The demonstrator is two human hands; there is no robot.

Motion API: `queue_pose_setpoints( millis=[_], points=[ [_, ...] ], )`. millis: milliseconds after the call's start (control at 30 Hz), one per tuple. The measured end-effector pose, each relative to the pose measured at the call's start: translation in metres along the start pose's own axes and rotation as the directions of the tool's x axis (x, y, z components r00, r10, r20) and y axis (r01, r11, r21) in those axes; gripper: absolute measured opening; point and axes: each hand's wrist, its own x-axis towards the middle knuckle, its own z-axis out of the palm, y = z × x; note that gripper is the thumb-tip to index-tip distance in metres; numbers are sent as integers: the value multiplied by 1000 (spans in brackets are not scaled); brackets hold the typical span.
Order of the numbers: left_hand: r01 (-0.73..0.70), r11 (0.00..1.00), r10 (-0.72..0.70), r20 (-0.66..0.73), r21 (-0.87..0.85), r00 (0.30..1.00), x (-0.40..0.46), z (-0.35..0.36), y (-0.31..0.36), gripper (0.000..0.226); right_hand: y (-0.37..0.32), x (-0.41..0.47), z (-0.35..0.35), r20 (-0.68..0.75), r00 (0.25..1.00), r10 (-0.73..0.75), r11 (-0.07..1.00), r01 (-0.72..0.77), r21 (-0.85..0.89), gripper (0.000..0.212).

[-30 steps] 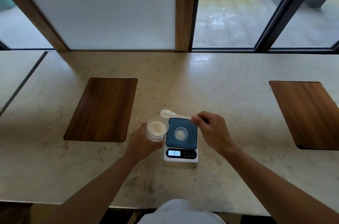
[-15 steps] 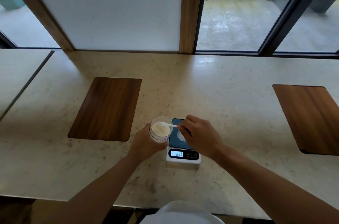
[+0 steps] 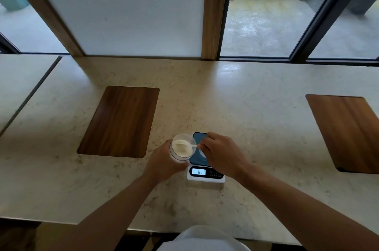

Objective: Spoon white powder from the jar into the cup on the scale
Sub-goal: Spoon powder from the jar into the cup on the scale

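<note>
A clear jar (image 3: 181, 149) of white powder is tilted toward the scale, and my left hand (image 3: 164, 165) grips it from below. My right hand (image 3: 222, 153) pinches the handle of a white plastic spoon (image 3: 187, 145), whose bowl lies inside the jar on the powder. The small scale (image 3: 205, 171) has a dark blue platform and a lit display. The cup (image 3: 202, 153) on the platform is mostly hidden under my right hand; only a sliver of its rim shows.
Two wooden boards lie on the pale stone counter, one to the left (image 3: 121, 121) and one at the right edge (image 3: 348, 131). A wall panel and windows run along the counter's far side. The near counter edge is just below my forearms.
My right hand swung the spoon from above the scale's far edge leftward and down into the jar. The hand now covers the cup. The jar stays held and has tipped toward the scale.
</note>
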Motion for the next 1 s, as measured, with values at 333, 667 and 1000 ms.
queue_pose_setpoints(
  millis=[333, 667, 1000],
  points=[
    [-24, 999, 21, 68, 43, 997, -3, 9, -16, 69, 3, 4, 15, 94, 945, 312, 934, -323, 153, 29],
    [-27, 1000, 27, 59, 10, 998, 0, 11, -18, 68, 9, 8, 22, 171, 875, 453, 830, -484, 278, 30],
    [-10, 1000, 11, 78, -8, 997, 5, 9, -15, 65, 13, 8, 22, 194, 835, 515, 758, -550, 351, 25]
  ],
)
